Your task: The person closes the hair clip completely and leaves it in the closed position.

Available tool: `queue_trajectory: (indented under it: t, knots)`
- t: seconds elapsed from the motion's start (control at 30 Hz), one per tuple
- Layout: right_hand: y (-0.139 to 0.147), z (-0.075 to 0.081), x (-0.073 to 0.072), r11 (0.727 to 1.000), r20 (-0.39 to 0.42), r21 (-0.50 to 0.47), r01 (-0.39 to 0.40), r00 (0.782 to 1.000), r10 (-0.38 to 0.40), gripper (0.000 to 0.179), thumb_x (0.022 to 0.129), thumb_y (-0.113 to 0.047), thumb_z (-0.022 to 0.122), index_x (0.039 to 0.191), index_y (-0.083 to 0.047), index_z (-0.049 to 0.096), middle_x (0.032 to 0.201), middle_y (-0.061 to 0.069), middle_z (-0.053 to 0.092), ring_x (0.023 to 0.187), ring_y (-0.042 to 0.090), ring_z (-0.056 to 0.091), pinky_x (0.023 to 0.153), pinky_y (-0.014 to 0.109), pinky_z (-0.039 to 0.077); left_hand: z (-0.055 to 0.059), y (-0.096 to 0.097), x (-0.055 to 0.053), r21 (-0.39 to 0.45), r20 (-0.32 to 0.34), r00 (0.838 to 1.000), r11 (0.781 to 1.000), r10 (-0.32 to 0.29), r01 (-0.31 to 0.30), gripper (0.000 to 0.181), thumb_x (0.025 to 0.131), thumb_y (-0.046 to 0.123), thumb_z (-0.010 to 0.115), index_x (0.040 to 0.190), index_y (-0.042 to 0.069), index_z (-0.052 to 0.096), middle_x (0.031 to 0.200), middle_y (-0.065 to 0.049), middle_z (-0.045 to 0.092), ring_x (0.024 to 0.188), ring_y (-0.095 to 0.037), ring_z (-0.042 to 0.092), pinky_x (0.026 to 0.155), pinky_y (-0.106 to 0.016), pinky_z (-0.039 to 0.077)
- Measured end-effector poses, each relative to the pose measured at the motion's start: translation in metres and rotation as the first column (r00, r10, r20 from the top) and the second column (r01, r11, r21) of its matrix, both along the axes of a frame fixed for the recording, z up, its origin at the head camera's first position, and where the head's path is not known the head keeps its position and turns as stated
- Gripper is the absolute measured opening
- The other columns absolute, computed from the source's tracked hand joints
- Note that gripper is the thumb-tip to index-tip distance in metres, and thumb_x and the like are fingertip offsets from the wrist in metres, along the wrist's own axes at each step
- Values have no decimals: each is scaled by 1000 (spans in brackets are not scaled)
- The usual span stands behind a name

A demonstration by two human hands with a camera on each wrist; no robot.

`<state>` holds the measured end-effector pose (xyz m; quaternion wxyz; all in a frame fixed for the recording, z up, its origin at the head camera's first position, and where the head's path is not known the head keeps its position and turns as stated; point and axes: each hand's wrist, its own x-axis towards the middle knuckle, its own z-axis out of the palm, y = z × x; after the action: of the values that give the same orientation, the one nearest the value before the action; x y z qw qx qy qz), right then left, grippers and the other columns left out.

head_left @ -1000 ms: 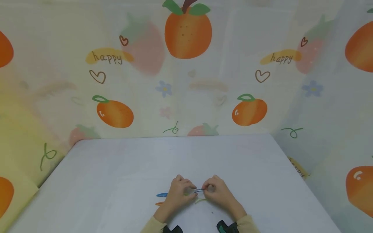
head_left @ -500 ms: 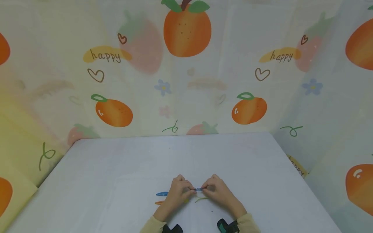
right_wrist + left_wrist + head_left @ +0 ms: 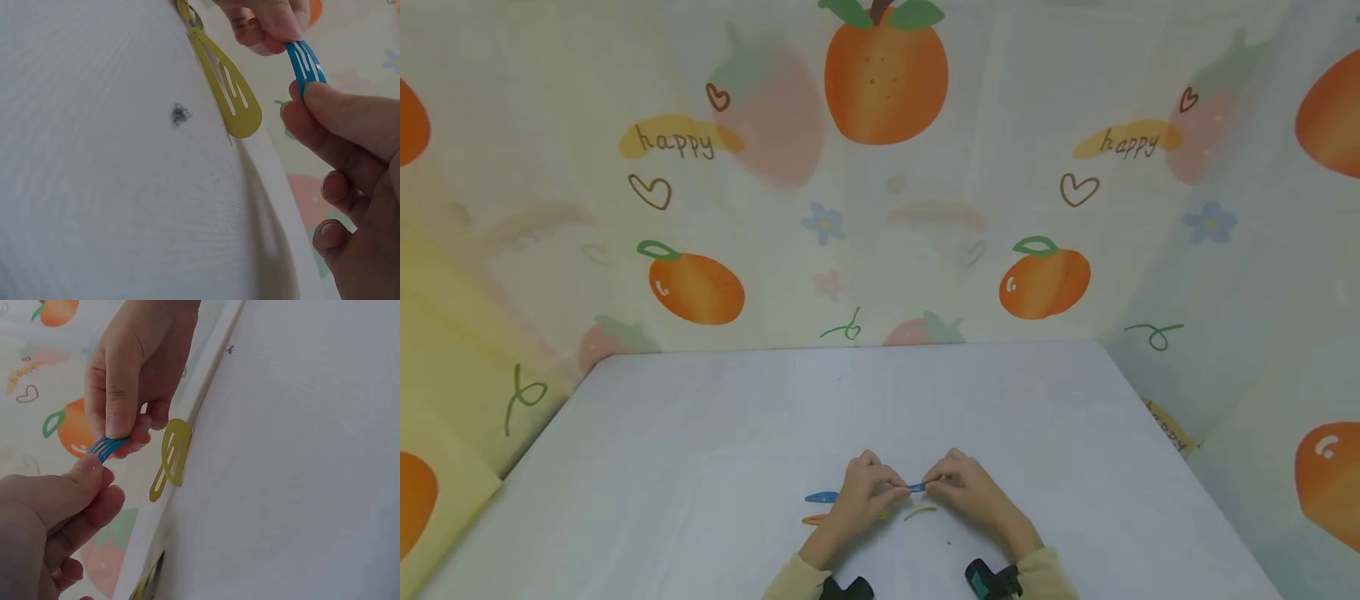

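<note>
My left hand (image 3: 863,497) and right hand (image 3: 967,493) meet over the white table, pinching a blue snap hair clip (image 3: 917,487) by its two ends. In the right wrist view the slotted body of that blue clip (image 3: 306,62) shows between the thumbs, lying flat and slightly bowed; its ends are hidden under the fingertips. Just below the hands, a yellow snap clip (image 3: 921,512) lies on the table; the right wrist view shows its slotted, teardrop-shaped frame (image 3: 240,103). A second yellow clip (image 3: 883,517) is mostly hidden by my left hand.
Left of my left wrist lie another blue clip (image 3: 822,497) and an orange clip (image 3: 814,520), each partly covered by the hand. A small dark speck (image 3: 180,114) marks the white tabletop (image 3: 715,433). A fruit-printed cloth (image 3: 917,275) hangs behind the table.
A second ago the blue clip's two layers stood spread apart between my hands; half a second ago and now they lie together. Both hands stay almost in place.
</note>
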<state>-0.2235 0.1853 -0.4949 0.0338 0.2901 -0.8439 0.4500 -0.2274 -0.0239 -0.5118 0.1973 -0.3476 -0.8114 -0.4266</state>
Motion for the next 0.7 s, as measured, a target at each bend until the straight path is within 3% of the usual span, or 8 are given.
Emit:
queue_trajectory:
  t: [0.17, 0.37, 0.47, 0.7]
  knots:
    - [-4, -3, -4, 999, -120, -17, -49, 992, 46, 22, 77, -14, 71, 97, -8, 64, 86, -7, 61, 63, 9, 44, 57, 23, 39, 0, 1, 2, 12, 118, 992, 999, 47, -49, 9, 74, 19, 72, 68, 14, 67, 65, 17, 36, 64, -3, 31, 64, -27, 27]
    - [-8, -10, -7, 997, -287, -50, -65, 957, 48, 15, 75, -5, 71, 87, -11, 65, 80, -5, 62, 54, -1, 37, 48, 17, 36, 0, 2, 2, 23, 174, 983, 998, 60, -65, 9, 74, 19, 72, 70, 13, 68, 63, 18, 40, 64, -3, 32, 68, -33, 25]
    - [-8, -9, -7, 997, -308, -49, -60, 950, 42, 11, 75, -5, 71, 84, -11, 67, 76, -4, 63, 54, -3, 36, 47, 16, 35, 0, 2, 1, 3, 159, 985, 998, 65, -67, 9, 73, 21, 73, 73, 13, 69, 64, 18, 46, 65, -3, 32, 68, -34, 23]
    - [-7, -9, -7, 999, -299, -7, -37, 954, 33, 13, 71, -7, 74, 82, -9, 68, 77, -4, 63, 60, 3, 42, 53, 19, 38, -3, 0, 0, -56, 29, 996, 995, 86, -84, 14, 67, 19, 77, 78, 15, 69, 76, 13, 62, 69, -2, 32, 68, -33, 21]
